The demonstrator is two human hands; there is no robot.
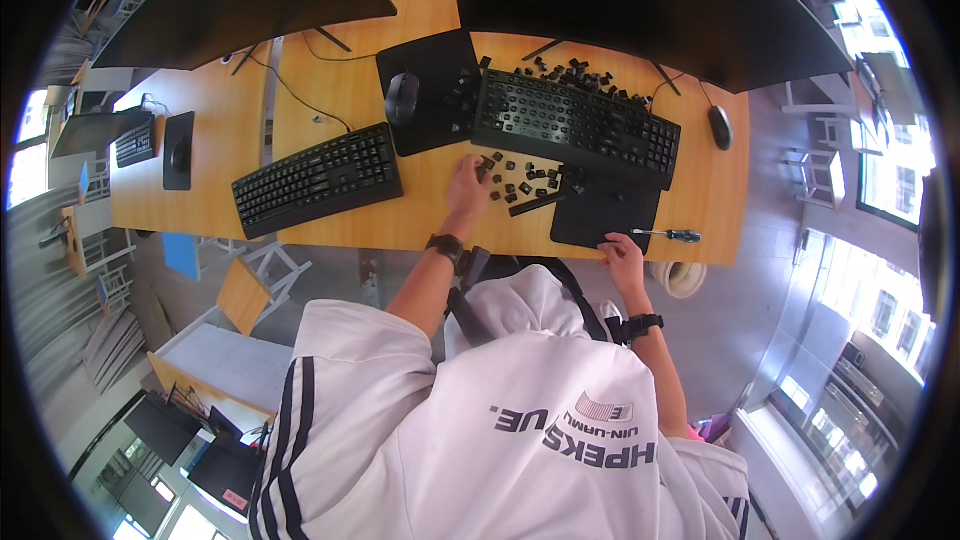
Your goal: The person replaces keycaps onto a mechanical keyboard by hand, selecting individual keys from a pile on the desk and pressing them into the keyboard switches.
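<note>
My left hand point(470, 181) reaches over the wooden desk, its fingers at the left edge of a group of loose black keycaps point(527, 187); whether it pinches one cannot be told. My right hand point(621, 251) rests at the front edge of a black mouse pad point(600, 219), fingers slightly bent, near the shaft of a screwdriver point(682, 235). Beyond the hands lies a black keyboard point(547, 111) with many keycaps off its left and middle parts. A long black keycap point(536, 204) lies below the small ones. More loose keycaps point(581, 76) are heaped behind the keyboard.
A second keyboard point(319, 176) with its keycaps on lies at the left. A computer mouse point(403, 99) sits on another mouse pad point(431, 131); a further mouse point(721, 127) is at the right. Large monitors point(637, 7) stand along the back. A wooden stool point(244, 296) stands behind the desk's left front edge.
</note>
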